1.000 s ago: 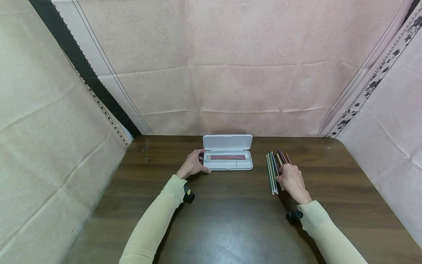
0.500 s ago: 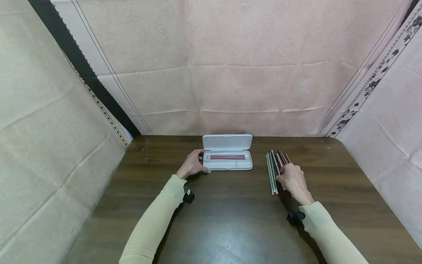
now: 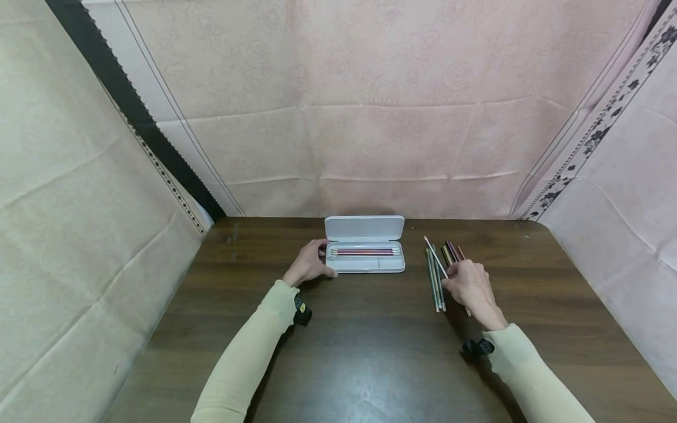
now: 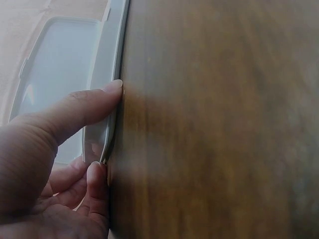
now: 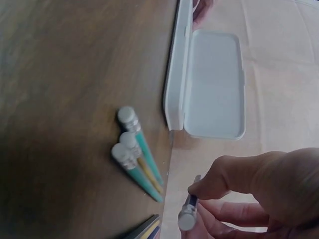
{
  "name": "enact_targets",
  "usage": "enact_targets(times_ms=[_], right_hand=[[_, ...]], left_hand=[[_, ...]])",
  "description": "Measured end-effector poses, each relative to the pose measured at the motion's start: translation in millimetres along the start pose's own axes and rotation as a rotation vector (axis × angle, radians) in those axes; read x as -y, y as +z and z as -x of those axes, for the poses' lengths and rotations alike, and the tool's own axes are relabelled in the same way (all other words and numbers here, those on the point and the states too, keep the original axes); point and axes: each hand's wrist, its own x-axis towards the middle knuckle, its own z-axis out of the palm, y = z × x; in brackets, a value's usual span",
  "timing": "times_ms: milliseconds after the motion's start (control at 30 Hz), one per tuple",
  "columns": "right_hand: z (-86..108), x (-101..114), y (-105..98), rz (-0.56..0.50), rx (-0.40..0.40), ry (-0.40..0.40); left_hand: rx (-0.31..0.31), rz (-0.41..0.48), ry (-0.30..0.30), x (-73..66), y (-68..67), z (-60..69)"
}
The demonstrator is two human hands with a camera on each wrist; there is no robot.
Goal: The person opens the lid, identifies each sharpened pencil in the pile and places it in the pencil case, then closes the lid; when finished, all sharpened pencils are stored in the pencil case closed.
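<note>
A white pencil case (image 3: 365,265) stands with its lid up and pencils lying in its upper part. My left hand (image 3: 311,262) grips its left end; in the left wrist view the thumb of the left hand (image 4: 60,129) presses the front wall (image 4: 102,74), fingers at the end. My right hand (image 3: 469,288) pinches one pencil (image 3: 435,255), tilted up to the left over other pencils. In the right wrist view thumb and fingers of the right hand (image 5: 249,194) hold that dark pencil near its eraser end (image 5: 187,219). Green pencils (image 5: 142,149) lie beside it on the table.
More pencils (image 3: 451,250), dark and reddish, lie partly under and beyond my right hand. The brown table (image 3: 370,352) meets a pale cloth (image 3: 396,147) behind the case, with cloth at both sides too.
The pencil in my right hand has lifted and its far tip has swung left across the green ones. My right hand has shifted slightly to the right. The left hand and case have stayed put.
</note>
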Motion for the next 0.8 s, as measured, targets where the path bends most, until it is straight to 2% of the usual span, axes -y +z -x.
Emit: enact_targets(times_ms=[233,467,800], right_hand=[[2.3,7,-4,-0.012,-0.020,-0.037],[4.6,16,-5,-0.066,0.005,-0.058],[2.6,26,-4,-0.113,0.023,-0.178]], left_hand=[[-0.002,0.003,0.008,1.6,0.7,-2.0],[0.002,0.002,0.004,1.2,0.5,-1.8],[0.001,-0.008,0.006,1.3,1.0,-2.1]])
